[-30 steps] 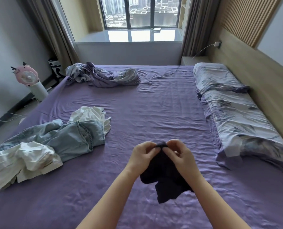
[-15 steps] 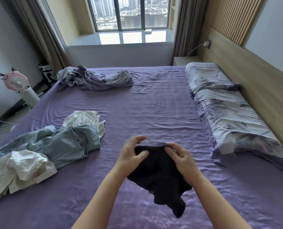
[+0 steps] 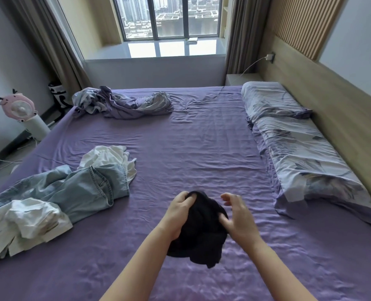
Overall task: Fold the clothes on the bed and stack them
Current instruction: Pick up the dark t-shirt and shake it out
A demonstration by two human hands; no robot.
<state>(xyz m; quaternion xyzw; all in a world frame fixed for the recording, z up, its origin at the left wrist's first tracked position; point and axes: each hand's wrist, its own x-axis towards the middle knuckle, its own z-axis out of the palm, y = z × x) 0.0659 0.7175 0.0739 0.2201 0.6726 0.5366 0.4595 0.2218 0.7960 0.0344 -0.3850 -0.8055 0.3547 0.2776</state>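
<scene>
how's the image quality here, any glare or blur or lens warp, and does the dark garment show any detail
Head view: the windowsill under the window is blown out by daylight; the wide lens bows the curtains and headboard outward; the dark garment reads as near-featureless black, its folds barely showing; the left hand gripping it and the right hand look slightly soft; the purple sheet is evenly lit.

Matt black knit garment [image 3: 204, 231], soft. Purple bed sheet [image 3: 197, 153]: smooth cloth, faint sheen, creased. Pale blue denim jeans [image 3: 76, 190], coarse weave. Right wall headboard [image 3: 336, 118]: matt wood.
</scene>
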